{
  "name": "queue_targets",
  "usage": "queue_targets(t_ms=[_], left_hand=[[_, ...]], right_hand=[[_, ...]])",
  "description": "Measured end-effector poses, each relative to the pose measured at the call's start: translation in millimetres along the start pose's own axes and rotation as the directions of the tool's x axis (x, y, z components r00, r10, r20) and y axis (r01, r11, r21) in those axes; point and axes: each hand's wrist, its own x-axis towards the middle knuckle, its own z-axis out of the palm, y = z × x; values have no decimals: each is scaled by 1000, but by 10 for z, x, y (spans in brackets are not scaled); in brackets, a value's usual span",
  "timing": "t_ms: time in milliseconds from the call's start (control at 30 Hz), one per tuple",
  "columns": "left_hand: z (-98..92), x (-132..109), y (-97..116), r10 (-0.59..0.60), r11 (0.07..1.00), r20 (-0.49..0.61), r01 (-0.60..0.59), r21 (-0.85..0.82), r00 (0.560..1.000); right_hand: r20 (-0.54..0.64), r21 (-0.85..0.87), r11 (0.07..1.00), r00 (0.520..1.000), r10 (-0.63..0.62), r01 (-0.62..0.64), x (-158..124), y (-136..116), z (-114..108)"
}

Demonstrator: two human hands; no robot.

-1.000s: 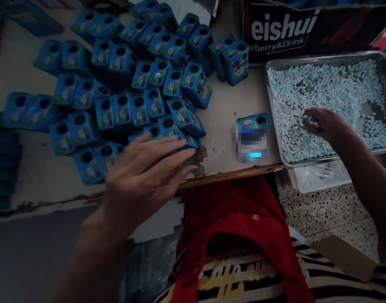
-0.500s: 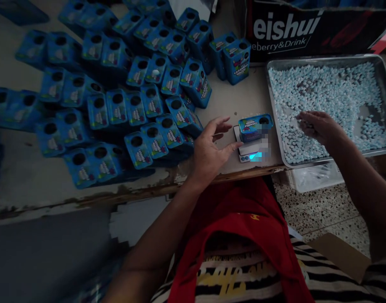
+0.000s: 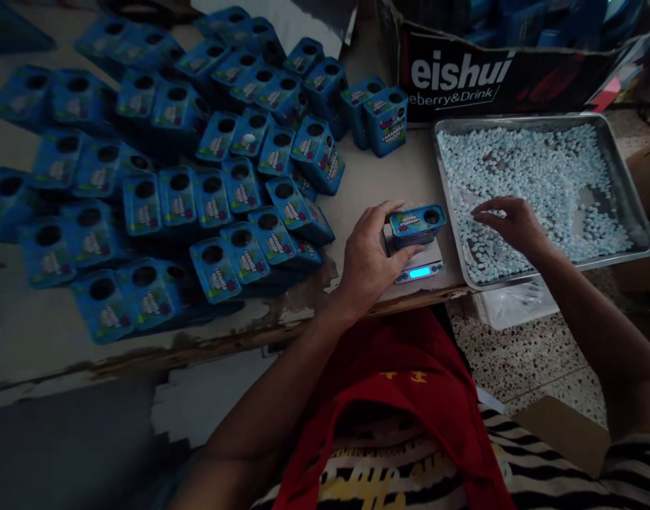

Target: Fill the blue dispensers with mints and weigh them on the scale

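Observation:
A blue candy tin (image 3: 418, 225) with a round hole in its top stands on a small digital scale (image 3: 421, 263) with a lit blue display. My left hand (image 3: 370, 255) is closed around the tin's left end, fingers behind and thumb in front. To the right, a metal tray (image 3: 639, 244) holds many small pale blue and white candies (image 3: 548, 163). Above the tray's left part is my right hand (image 3: 510, 221), its thumb and fingertips pinched together. Whatever the pinch holds is too small to make out.
Many similar blue tins (image 3: 240, 184) stand in rows on the left of the table (image 3: 282, 312). Behind the tray is a black printed cardboard box (image 3: 463, 78) with blue things inside. A clear plastic container (image 3: 516, 304) sits below the tray.
My left hand has come from beside the scale, fingers spread, to close on the tin. My right hand has moved left over the tray toward its near wall. The view has shifted slightly.

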Motion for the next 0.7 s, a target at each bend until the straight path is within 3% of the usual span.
queue_targets(t_ms=[133,267,467,533,600,700], left_hand=[[-20,17,54,3,999,-8,-2,38,1000],[21,72,53,-8,999,-23,9,48,1000],[153,209,46,-10,999,20,9,40,1000],[172,234,80,-5,999,39,4,36,999],[110,219,164,0,1000,37,-1,30,999],[-269,95,363,8,999,-44,-5,53,999]], right_hand=[[-41,-18,976,975,-219,219,-18,-267,102],[-44,83,952,956,-291,293,2,-626,304],[117,-148,884,895,-430,444,-49,-777,539],[99,-55,913,912,-398,405,-90,-742,538],[35,136,949,956,-291,284,-75,-681,512],[-89,328,937,991,-96,120,163,-564,502]])
